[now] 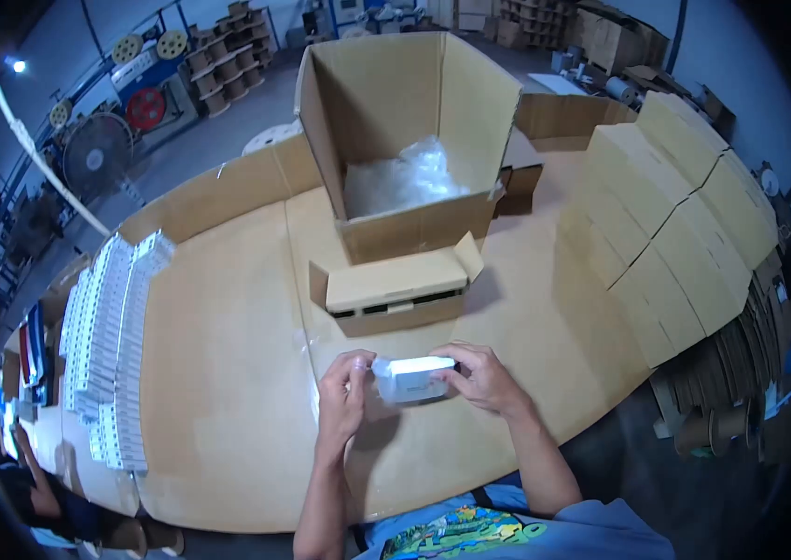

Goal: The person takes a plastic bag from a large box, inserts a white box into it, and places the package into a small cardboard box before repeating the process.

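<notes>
A small white box (412,383) is held above the table, in front of my body. What looks like clear plastic wrap covers it, bunched at its left end. My left hand (346,385) is closed in a pinch at that left end, on the plastic. My right hand (478,375) grips the box's right end, thumb in front and fingers over the top edge. Just beyond my hands stands a narrow cardboard carton (397,280) with its side flaps sticking out and dark gaps along its front.
A tall open cardboard box (414,235) with clear plastic bags (409,175) inside stands behind the carton. White boxes (102,327) are stacked at the table's left. Closed cartons (671,224) are piled right, flattened cardboard (727,383) below them. Another person's arm (34,467) shows far left.
</notes>
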The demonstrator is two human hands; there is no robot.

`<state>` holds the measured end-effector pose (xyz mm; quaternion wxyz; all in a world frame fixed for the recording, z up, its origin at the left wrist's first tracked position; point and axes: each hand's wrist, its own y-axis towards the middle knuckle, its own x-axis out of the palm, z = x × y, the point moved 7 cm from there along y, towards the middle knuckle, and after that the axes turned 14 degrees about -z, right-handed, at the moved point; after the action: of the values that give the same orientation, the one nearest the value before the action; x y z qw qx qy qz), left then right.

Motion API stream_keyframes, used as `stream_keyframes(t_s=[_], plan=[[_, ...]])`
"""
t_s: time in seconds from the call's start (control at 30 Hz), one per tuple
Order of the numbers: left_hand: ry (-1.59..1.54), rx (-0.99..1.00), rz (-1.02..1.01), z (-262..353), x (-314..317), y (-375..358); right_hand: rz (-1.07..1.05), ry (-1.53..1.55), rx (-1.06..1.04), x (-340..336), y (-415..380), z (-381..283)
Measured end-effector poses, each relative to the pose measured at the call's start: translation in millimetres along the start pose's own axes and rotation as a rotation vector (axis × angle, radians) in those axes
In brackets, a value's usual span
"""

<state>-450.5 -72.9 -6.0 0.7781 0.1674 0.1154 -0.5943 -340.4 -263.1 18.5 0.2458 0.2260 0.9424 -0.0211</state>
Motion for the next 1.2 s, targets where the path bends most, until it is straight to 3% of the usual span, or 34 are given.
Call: stream_keyframes(t_s=[0.07,0.1,0.2,0.23,0.33,0.37,0.5,0.87,1.03,1.17,1.2], plan=[[0.387,0.163,0.049,41.4,-9.0,19.8,0.137,0.066,-0.002,-12.9,0.0,10.3],[0.505,0.155,0.032,54.0,-6.9,31.1,0.157,-0.078,-0.109,-20.0,5.5,3.9],[0.640,0.267,0.010,64.3,-4.5,56.0,0.266,-0.229,-0.179,-33.3,14.3,-4.5],[0.690,0.274,-0.014,65.6,-3.5,59.5,0.209,-0.232,-0.123,-33.8,18.0,3.0],[0.745,0.299,0.019,67.2,-5.4,71.4,0.178,-0.101,-0.146,-36.9,29.1,23.0],[0.763,0.295,0.006,65.8,-5.0,77.1,0.147,-0.087,-0.066,-38.6,28.6,31.9],[0.858,0.314,0.042,69.8,0.4,102.2,0.175,-0.174,-0.067,-61.6,21.6,44.5],[1.088,0.060,0.137,50.5,34.2,130.9,0.073,-0.141,-0.079,-109.1,16.6,62.8],[1.010,0.056,0.132,53.3,37.5,132.6,0.160,-0.078,0.008,-126.1,25.0,66.4],[1.011,0.035,0.124,57.8,38.5,129.8,0.469,-0.172,-0.108,-148.7,2.1,37.3],[1.008,0.048,0.129,57.2,37.9,129.8,0.542,-0.145,-0.043,-152.2,1.4,31.7]])
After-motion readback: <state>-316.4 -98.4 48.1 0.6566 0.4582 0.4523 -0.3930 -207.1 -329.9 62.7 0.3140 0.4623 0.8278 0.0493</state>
